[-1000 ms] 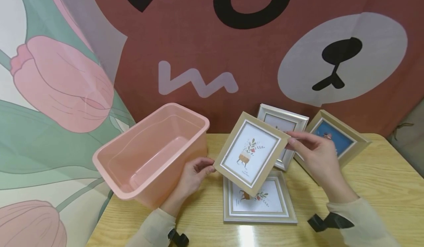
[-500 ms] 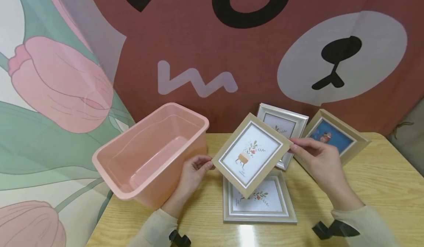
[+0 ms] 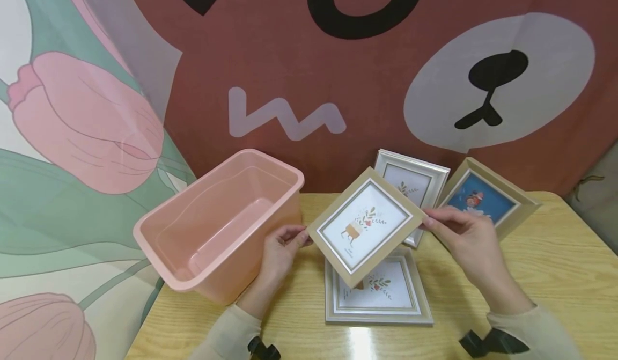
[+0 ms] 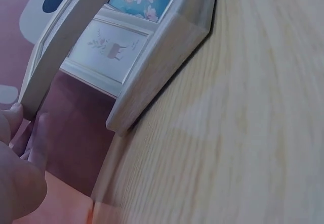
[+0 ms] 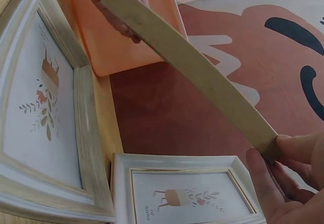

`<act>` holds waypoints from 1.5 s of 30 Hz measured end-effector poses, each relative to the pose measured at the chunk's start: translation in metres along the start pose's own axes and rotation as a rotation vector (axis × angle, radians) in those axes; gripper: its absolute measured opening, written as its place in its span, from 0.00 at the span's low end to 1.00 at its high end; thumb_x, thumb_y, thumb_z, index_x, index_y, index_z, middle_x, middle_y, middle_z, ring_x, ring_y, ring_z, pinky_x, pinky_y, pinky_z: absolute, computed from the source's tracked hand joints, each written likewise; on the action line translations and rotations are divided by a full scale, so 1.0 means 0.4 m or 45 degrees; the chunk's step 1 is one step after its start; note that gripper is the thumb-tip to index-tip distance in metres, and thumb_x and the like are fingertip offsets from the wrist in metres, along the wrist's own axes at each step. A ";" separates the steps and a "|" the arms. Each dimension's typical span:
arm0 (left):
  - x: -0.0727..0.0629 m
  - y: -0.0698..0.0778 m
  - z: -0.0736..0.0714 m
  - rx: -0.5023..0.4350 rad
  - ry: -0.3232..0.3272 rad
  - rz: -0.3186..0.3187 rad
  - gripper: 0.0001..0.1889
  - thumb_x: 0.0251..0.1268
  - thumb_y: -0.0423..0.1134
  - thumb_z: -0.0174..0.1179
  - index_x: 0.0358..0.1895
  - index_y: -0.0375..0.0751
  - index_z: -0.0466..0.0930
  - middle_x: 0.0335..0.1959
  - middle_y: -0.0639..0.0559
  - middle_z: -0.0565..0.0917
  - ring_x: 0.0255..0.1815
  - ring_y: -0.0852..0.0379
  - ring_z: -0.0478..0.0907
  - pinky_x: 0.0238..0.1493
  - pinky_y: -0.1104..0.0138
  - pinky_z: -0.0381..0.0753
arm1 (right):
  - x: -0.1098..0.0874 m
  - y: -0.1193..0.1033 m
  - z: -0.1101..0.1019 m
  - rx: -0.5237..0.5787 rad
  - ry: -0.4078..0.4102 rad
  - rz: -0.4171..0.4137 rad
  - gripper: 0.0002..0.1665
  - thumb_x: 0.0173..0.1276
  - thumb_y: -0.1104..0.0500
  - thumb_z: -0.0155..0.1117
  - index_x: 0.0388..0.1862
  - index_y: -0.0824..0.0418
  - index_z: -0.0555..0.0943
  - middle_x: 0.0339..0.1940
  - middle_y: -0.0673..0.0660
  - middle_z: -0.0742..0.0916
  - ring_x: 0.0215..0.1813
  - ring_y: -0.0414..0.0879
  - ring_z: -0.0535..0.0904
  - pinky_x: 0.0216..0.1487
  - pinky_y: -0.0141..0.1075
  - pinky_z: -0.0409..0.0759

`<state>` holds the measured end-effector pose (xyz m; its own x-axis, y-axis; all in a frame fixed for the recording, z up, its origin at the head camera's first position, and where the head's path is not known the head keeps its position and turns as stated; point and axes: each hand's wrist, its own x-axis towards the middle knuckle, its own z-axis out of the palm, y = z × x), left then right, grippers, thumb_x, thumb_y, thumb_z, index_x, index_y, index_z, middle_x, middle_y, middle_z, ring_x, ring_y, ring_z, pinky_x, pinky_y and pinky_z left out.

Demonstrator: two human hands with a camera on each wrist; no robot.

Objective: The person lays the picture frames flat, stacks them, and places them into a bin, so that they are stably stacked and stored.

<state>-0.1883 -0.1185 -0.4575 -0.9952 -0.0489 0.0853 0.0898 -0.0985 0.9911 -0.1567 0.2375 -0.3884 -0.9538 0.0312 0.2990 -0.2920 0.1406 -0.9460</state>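
Note:
Between both hands a tan picture frame (image 3: 366, 226) with a white plant print is held tilted above the table. My left hand (image 3: 282, 255) pinches its left corner; my right hand (image 3: 465, 242) pinches the opposite corner on the right. The right wrist view shows the held frame edge-on (image 5: 192, 72), with thumb and fingers on its end. Beneath it lies a pale beige frame (image 3: 379, 317) with a similar print, partly covered. Behind stands a silver-white frame (image 3: 436, 175), and to its right a tan frame with a blue picture (image 3: 492, 196), partly hidden by my right hand.
A pink plastic bin (image 3: 217, 231) stands on the left of the wooden table (image 3: 555, 274), close beside my left forearm. A printed cloth (image 3: 289, 54) with a bear face hangs behind the table. Each wrist carries a black camera mount.
The held frame has turned slightly clockwise, its top corner shifting right and its bottom corner left. My right hand has moved a little right and down. Both hands keep their pinch.

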 end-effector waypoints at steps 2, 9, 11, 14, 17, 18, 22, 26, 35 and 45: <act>0.001 -0.001 0.002 -0.032 0.033 -0.020 0.11 0.71 0.20 0.64 0.52 0.14 0.81 0.43 0.32 0.92 0.36 0.59 0.92 0.50 0.62 0.93 | -0.004 0.002 0.000 0.061 -0.012 0.006 0.10 0.74 0.71 0.70 0.50 0.76 0.88 0.43 0.42 0.94 0.42 0.36 0.93 0.50 0.24 0.88; -0.002 0.005 0.004 -0.115 0.090 -0.028 0.13 0.70 0.21 0.66 0.52 0.14 0.82 0.39 0.44 0.94 0.35 0.59 0.93 0.48 0.66 0.93 | -0.023 0.011 0.001 0.024 0.017 0.094 0.11 0.73 0.69 0.72 0.51 0.72 0.90 0.45 0.39 0.93 0.47 0.30 0.91 0.52 0.21 0.86; -0.002 0.007 0.004 -0.129 0.093 -0.038 0.13 0.69 0.20 0.66 0.53 0.14 0.83 0.39 0.45 0.94 0.35 0.60 0.93 0.48 0.67 0.93 | -0.027 0.013 0.001 0.041 0.018 0.097 0.11 0.73 0.70 0.72 0.51 0.73 0.89 0.45 0.40 0.93 0.46 0.31 0.91 0.52 0.22 0.87; -0.003 0.007 0.003 -0.136 0.091 -0.050 0.14 0.69 0.20 0.66 0.54 0.15 0.82 0.39 0.45 0.95 0.35 0.61 0.93 0.50 0.67 0.92 | -0.033 0.015 0.001 0.020 0.010 0.080 0.10 0.73 0.71 0.71 0.51 0.75 0.89 0.44 0.40 0.93 0.44 0.33 0.92 0.51 0.22 0.87; -0.006 0.007 0.003 -0.107 0.085 -0.042 0.15 0.69 0.21 0.67 0.55 0.16 0.83 0.42 0.42 0.94 0.37 0.62 0.93 0.50 0.69 0.91 | -0.038 0.015 0.002 -0.004 0.005 0.062 0.10 0.72 0.72 0.71 0.50 0.76 0.88 0.43 0.40 0.94 0.43 0.34 0.93 0.51 0.23 0.87; -0.006 0.007 0.004 -0.088 0.087 -0.043 0.15 0.68 0.21 0.68 0.56 0.17 0.83 0.44 0.41 0.94 0.38 0.63 0.92 0.51 0.69 0.91 | -0.040 0.015 0.002 -0.005 0.004 0.059 0.10 0.72 0.72 0.71 0.49 0.76 0.88 0.43 0.40 0.94 0.42 0.34 0.93 0.51 0.23 0.87; -0.009 0.008 0.006 -0.008 0.092 -0.053 0.17 0.66 0.24 0.71 0.57 0.23 0.85 0.50 0.38 0.93 0.42 0.66 0.90 0.51 0.72 0.89 | -0.048 0.016 0.002 0.036 0.001 0.062 0.09 0.72 0.73 0.71 0.49 0.75 0.88 0.42 0.41 0.94 0.41 0.36 0.93 0.51 0.23 0.88; -0.011 0.012 0.007 0.024 0.074 -0.082 0.20 0.65 0.25 0.71 0.60 0.26 0.85 0.56 0.35 0.91 0.46 0.65 0.89 0.52 0.73 0.89 | -0.056 0.019 0.005 0.018 0.009 0.065 0.08 0.71 0.73 0.72 0.48 0.76 0.88 0.41 0.40 0.94 0.41 0.35 0.93 0.51 0.23 0.88; -0.016 0.011 0.006 0.029 0.024 -0.065 0.22 0.66 0.22 0.69 0.63 0.22 0.81 0.60 0.28 0.87 0.51 0.60 0.89 0.54 0.73 0.89 | -0.070 0.022 0.005 -0.110 0.022 0.130 0.11 0.73 0.70 0.72 0.50 0.76 0.88 0.40 0.39 0.94 0.41 0.34 0.93 0.50 0.22 0.87; -0.018 0.016 0.003 0.071 -0.012 -0.082 0.24 0.68 0.23 0.67 0.66 0.25 0.80 0.62 0.29 0.86 0.55 0.57 0.88 0.56 0.72 0.89 | -0.081 0.032 0.009 -0.076 0.048 0.138 0.10 0.72 0.71 0.72 0.48 0.76 0.88 0.38 0.39 0.94 0.37 0.35 0.92 0.47 0.24 0.89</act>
<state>-0.1805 -0.1174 -0.4515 -0.9991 -0.0349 0.0221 0.0237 -0.0455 0.9987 -0.1296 0.2349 -0.4108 -0.9758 0.0864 0.2006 -0.1812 0.1928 -0.9644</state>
